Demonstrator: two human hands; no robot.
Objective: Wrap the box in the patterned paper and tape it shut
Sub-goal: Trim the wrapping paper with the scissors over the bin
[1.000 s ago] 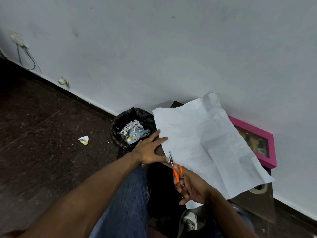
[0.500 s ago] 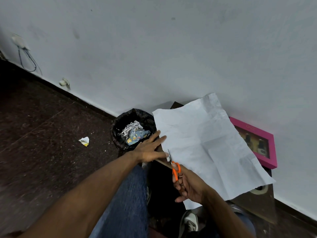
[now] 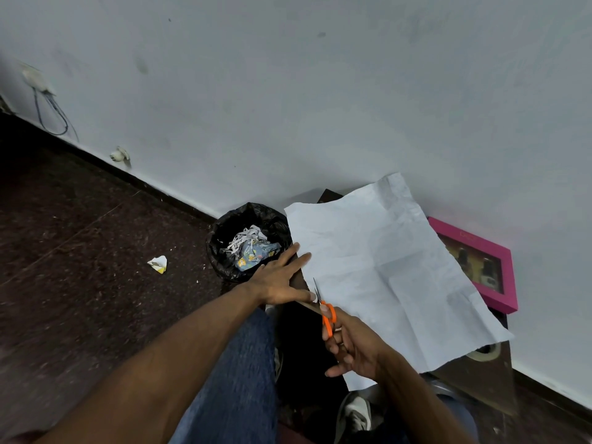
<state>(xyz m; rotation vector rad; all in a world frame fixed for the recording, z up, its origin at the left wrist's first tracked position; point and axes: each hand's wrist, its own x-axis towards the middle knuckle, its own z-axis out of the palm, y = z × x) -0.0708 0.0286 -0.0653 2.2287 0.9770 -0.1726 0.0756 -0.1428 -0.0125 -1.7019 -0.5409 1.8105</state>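
**Cutting the sheet at its near edge**

From the head camera, my left hand (image 3: 282, 278) lies flat with fingers spread, pressing down the left edge of the wrapping paper (image 3: 384, 270), which is spread plain side up over a small dark tabletop (image 3: 480, 379) against the wall. My right hand (image 3: 355, 344) has its fingers curled through the orange handles of the scissors (image 3: 323, 310); the blades point away from me and meet the paper's near edge just beside my left thumb. The pink box (image 3: 480, 261) sits at the far right of the tabletop, against the wall, partly under the sheet's right side and not yet wrapped. A roll of tape (image 3: 485, 352) peeks out from under the paper's near right corner. A black waste bin (image 3: 246, 241) with scraps stands on the floor to the left, and one paper scrap (image 3: 158, 263) lies on the floor beyond it.

I judge the risks to be these: the blades are very close to my left thumb, so a hasty snip could nick it; the paper is creased and overhangs the tabletop, so it may shift or tear and the cut could wander, leaving too little to cover the box.
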